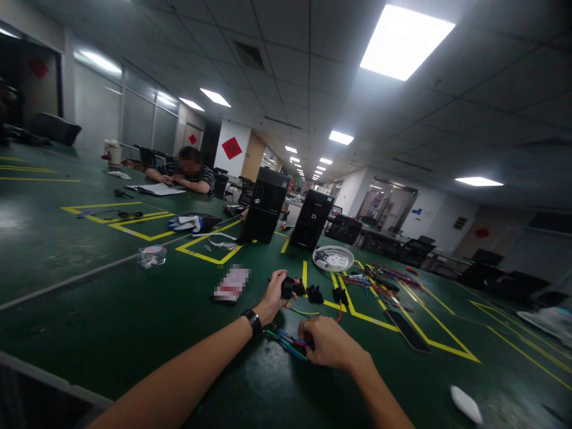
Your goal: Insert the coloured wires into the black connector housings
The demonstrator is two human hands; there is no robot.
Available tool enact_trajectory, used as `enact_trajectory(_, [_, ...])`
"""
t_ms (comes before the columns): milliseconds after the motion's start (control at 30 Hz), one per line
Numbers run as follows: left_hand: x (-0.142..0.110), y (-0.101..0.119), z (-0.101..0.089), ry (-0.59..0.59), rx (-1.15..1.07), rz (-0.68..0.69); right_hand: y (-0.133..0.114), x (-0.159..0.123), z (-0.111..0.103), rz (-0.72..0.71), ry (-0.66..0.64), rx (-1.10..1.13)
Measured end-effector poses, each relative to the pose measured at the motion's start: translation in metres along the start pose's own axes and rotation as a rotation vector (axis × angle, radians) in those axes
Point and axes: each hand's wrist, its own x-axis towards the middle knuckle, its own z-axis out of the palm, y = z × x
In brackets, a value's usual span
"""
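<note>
My left hand (pixel 271 298), a dark band on its wrist, is closed around a small black part (pixel 287 288) whose exact kind I cannot make out. Lower and to the right, my right hand (pixel 329 341) has its fingers pinched at a loose bunch of coloured wires (pixel 286 342), blue, green and red, lying on the green table. The fingertips are partly hidden behind the hand. Just past my hands sit more black parts, one in the middle (pixel 315 294) and another (pixel 339 295) with a red wire running from it.
Beyond stand two black computer towers (pixel 266 205) and a white round basket (pixel 333 258). Tangled wires (pixel 379 283) and a dark flat panel (pixel 406 330) lie right. Left are a phone-like slab (pixel 231 284), a clear box (pixel 152 256) and gloves (pixel 187 223). A person (pixel 190 170) sits across.
</note>
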Motion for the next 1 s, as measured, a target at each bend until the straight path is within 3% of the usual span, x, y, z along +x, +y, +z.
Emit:
enact_trajectory(200, [0.001,-0.002,-0.003,-0.028,0.046,-0.009,-0.001,0.002,0.000,0.018,0.056,-0.033])
enact_trajectory(333, [-0.002,0.000,0.001,0.002,0.012,0.020,0.006,0.004,0.000,0.085,0.179,0.031])
enact_trajectory(433, [-0.004,0.001,0.005,-0.010,-0.045,-0.002,0.011,0.007,0.000,0.167,0.315,0.238])
enact_trajectory(533, [-0.007,0.000,0.009,-0.052,-0.075,-0.030,0.011,0.012,0.003,0.207,0.404,0.589])
enact_trajectory(700, [-0.011,-0.002,0.012,-0.112,0.013,0.018,0.003,0.023,0.011,0.229,0.319,1.106])
enact_trajectory(1000, [-0.012,-0.003,0.018,-0.150,-0.030,0.049,0.001,0.027,0.011,0.323,0.369,1.304])
